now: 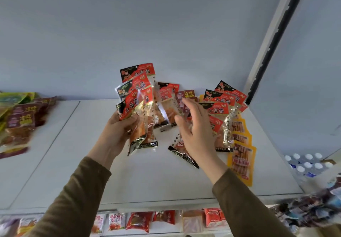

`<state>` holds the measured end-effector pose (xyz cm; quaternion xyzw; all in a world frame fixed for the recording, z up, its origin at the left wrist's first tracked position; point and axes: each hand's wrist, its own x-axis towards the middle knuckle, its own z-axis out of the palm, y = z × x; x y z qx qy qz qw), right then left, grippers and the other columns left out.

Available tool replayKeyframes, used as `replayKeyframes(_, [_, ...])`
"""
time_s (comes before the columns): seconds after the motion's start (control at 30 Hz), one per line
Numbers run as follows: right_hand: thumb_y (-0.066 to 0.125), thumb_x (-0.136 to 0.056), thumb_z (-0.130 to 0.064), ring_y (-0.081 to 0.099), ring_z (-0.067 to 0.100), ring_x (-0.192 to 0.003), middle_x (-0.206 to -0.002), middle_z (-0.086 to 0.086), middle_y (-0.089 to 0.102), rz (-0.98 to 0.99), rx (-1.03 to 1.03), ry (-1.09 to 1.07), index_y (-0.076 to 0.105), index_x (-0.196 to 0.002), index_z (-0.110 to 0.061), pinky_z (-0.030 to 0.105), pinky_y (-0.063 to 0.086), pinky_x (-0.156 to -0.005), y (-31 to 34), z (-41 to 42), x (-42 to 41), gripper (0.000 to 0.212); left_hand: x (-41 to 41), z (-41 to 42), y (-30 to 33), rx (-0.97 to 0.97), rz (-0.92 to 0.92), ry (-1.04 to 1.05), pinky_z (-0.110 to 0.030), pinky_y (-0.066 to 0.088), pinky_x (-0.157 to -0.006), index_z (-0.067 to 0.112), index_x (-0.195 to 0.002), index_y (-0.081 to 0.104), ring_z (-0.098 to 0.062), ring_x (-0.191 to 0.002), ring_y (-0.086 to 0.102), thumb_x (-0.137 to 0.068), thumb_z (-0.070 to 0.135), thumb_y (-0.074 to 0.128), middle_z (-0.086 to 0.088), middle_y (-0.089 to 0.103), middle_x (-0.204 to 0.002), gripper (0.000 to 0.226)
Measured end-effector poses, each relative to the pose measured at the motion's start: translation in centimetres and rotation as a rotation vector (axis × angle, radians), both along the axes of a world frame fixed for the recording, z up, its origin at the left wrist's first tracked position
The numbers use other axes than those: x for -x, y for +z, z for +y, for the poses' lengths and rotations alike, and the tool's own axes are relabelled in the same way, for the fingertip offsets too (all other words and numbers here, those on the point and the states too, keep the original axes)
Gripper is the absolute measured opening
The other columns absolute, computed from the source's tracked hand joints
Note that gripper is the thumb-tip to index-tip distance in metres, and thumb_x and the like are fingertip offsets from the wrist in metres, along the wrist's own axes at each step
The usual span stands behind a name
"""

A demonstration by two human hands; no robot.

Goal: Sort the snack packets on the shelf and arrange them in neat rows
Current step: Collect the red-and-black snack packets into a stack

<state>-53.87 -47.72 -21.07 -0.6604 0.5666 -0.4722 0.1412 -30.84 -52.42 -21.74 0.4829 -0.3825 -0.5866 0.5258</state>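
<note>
Both hands are raised over the white shelf (147,181), olive-brown sleeves (77,196) reaching in from below. The left hand (118,133) grips a fanned bunch of red-and-black snack packets (137,107), fingers curled round their lower halves and thumb pressed across the front; the bunch stands nearly upright, its tops spread against the pale back wall (166,33). The right hand (193,126) hangs free, fingers loosely spread and holding nothing, hovering above a loose packet (181,151) of the same kind that lies tilted on the shelf; whether the fingers touch anything beneath them cannot be told.

Between the hands, further back, more red-topped packets (167,103) and a brown-labelled packet (185,96) lean in a loose heap. Right of the right hand, an overlapping group of red-and-black packets (223,105) rests partly on a column of yellow packets (241,155) that runs toward the shelf's front edge.

At the far left of the shelf sits a pile of dark maroon packets (22,122) with green ones (13,98) behind. Below the shelf edge, a lower row of mixed red and white packets (140,221) shows. To the right, white bottle caps (306,163) cluster beyond the shelf, and a blurred heap of packets (313,209) fills the lower right corner.
</note>
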Motion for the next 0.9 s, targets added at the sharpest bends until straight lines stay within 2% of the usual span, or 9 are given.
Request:
replayKeyframes(0.1, [0.056,-0.084,-0.077,0.026,-0.003,-0.144,-0.159,-0.028,0.024,-0.269,-0.283,0.303,0.017,-0.157,-0.040,0.032,0.028,-0.116,1.9,-0.6,-2.7,0.091,0.6,0.4,0.4,0.007,0.050,-0.030,-0.055,0.048,-0.099,-0.008,-0.135,0.052,-0.037,-0.106,0.057,-0.095,-0.005,0.058,-0.023,0.061,-0.118,0.041])
replayKeyframes(0.17, [0.064,-0.072,-0.082,0.023,-0.007,-0.138,-0.155,-0.038,0.021,-0.286,-0.355,0.386,0.010,-0.154,-0.050,0.024,0.021,-0.106,2.4,-1.2,-4.1,0.103,1.2,0.7,0.7,0.031,-0.002,-0.019,-0.047,0.050,-0.081,-0.010,-0.124,0.057,-0.036,-0.095,0.057,-0.095,-0.004,0.060,-0.023,0.063,-0.106,0.030])
replayKeyframes(0.23, [0.072,-0.066,-0.079,0.029,-0.015,-0.127,-0.153,-0.032,0.030,-0.254,-0.367,0.382,0.013,-0.154,-0.049,0.016,0.023,-0.099,2.4,-1.9,-4.8,0.110,1.5,0.9,0.8,0.067,-0.037,0.027,-0.038,0.048,-0.067,-0.005,-0.110,0.064,-0.031,-0.080,0.061,-0.093,-0.005,0.060,-0.015,0.069,-0.091,0.018])
replayKeyframes(0.33, [0.084,-0.073,-0.054,0.045,-0.035,-0.093,-0.112,-0.048,0.047,-0.257,-0.399,0.387,0.028,-0.147,-0.042,-0.007,0.036,-0.067,1.8,-2.7,-4.7,0.093,1.6,1.4,1.0,0.061,0.011,0.056,-0.033,0.057,-0.066,0.005,-0.110,0.068,-0.024,-0.079,0.071,-0.090,0.006,0.070,-0.008,0.076,-0.094,0.020])
replayKeyframes(0.43, [0.084,-0.081,-0.028,0.056,-0.026,-0.090,-0.103,-0.047,0.056,-0.422,-0.516,0.409,0.042,-0.128,-0.053,0.004,0.048,-0.071,1.4,-3.1,-3.8,0.067,1.1,1.5,1.5,0.042,0.052,0.000,-0.040,0.060,-0.078,0.009,-0.119,0.069,-0.027,-0.090,0.072,-0.081,0.024,0.077,-0.012,0.076,-0.111,0.041])
replayKeyframes(0.5, [0.083,-0.081,-0.021,0.056,-0.006,-0.120,-0.133,-0.029,0.058,-0.562,-0.569,0.421,0.044,-0.137,-0.050,0.028,0.049,-0.103,1.0,-3.3,-3.3,0.075,0.8,1.5,2.0,0.035,0.072,-0.092,-0.047,0.057,-0.092,0.009,-0.129,0.066,-0.032,-0.107,0.070,-0.087,0.031,0.072,-0.016,0.071,-0.127,0.047])
replayKeyframes(0.57, [0.080,-0.081,-0.012,0.056,0.017,-0.130,-0.142,-0.006,0.059,-0.693,-0.608,0.421,0.045,-0.145,-0.040,0.050,0.035,-0.116,1.0,-3.2,-2.8,0.079,0.7,1.7,2.4,0.034,0.096,-0.169,-0.050,0.052,-0.101,0.006,-0.139,0.058,-0.039,-0.120,0.062,-0.096,0.031,0.063,-0.020,0.064,-0.138,0.051])
replayKeyframes(0.73, [0.072,-0.086,-0.006,0.070,0.026,-0.107,-0.113,0.005,0.075,-0.900,-0.668,0.431,0.064,-0.123,-0.023,0.052,0.045,-0.103,0.7,-3.2,-1.9,0.042,1.6,2.0,2.8,0.052,0.086,-0.200,-0.064,0.044,-0.110,0.014,-0.138,0.057,-0.044,-0.126,0.061,-0.094,0.023,0.068,-0.015,0.067,-0.135,0.046])
replayKeyframes(0.9, [0.070,-0.089,-0.010,0.072,0.019,-0.105,-0.111,0.001,0.076,-0.907,-0.555,0.321,0.068,-0.117,-0.022,0.048,0.050,-0.099,0.6,-3.5,-1.3,0.031,2.4,2.3,3.1,0.103,0.004,-0.277,-0.056,0.054,-0.100,0.034,-0.131,0.067,-0.028,-0.122,0.067,-0.089,0.037,0.075,-0.005,0.071,-0.132,0.043])
